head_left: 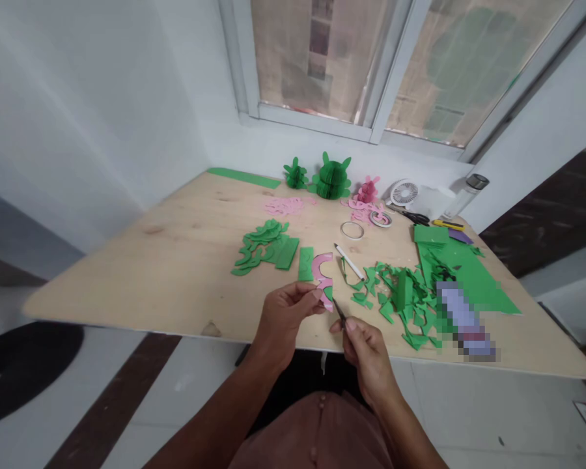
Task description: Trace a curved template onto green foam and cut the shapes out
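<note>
My left hand (293,309) pinches a pink paper piece (323,266) with curved cutouts near the table's front edge. A bit of green paper (328,293) shows in its lower curve. Just to the right, my right hand (366,345) is closed on small dark scissors (340,310), their tips touching or close to the paper's edge; my fingers hide the handles. Beyond my left hand lies a green paper rectangle (305,263) with drawn lines. A white pen (349,262) lies beyond the scissors.
Cut green shapes (261,244) lie left, green scraps (405,296) right, beside a large green sheet (483,280). Pink strips (284,206), tape rolls (381,219), black-handled scissors (415,217) and a yellow cutter (448,225) lie farther back. Paper figures (332,179), a fan (404,193) and bottle (466,195) stand along the wall.
</note>
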Tool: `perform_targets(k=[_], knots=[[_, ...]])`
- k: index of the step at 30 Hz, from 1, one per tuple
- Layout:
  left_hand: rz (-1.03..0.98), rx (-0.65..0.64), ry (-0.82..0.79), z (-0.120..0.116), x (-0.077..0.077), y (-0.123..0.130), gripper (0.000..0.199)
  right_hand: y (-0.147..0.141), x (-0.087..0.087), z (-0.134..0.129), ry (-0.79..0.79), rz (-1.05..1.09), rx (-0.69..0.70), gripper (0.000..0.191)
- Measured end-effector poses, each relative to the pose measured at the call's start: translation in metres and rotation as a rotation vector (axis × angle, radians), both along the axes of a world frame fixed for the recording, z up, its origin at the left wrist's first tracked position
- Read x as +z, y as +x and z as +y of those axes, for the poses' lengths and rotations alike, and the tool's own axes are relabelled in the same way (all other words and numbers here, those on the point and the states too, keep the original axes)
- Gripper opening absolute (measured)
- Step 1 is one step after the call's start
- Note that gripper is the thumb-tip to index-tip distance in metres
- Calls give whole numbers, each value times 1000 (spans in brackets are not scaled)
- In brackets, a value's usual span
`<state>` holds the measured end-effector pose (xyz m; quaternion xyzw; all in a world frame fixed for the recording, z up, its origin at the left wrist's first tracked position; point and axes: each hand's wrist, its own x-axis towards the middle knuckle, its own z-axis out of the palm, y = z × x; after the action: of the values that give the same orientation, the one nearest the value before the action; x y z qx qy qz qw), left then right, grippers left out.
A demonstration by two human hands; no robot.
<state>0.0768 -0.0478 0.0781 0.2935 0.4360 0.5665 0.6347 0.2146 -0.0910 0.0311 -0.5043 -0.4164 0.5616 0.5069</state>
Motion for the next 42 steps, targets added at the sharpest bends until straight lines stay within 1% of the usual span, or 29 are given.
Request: perform_targets(k=[3, 9, 15, 26, 35, 42], knots=[[13, -23, -4, 1, 2, 1, 10, 1, 0, 2, 6, 2, 20, 44], [34, -50, -6, 4, 4, 2, 12, 2, 0, 5, 15, -4, 16, 45], [63, -82, 13, 5, 7, 2, 12, 2, 4, 7, 14, -14, 13, 47], [120, -60, 32, 6, 12, 4, 11, 3, 6, 7, 33, -17, 18, 46], [147, -96, 44, 7, 13, 4, 12, 6, 6, 8, 24, -47, 16, 49], [162, -93, 42, 8, 15, 5, 13, 8, 4, 8, 32, -74, 2, 48]])
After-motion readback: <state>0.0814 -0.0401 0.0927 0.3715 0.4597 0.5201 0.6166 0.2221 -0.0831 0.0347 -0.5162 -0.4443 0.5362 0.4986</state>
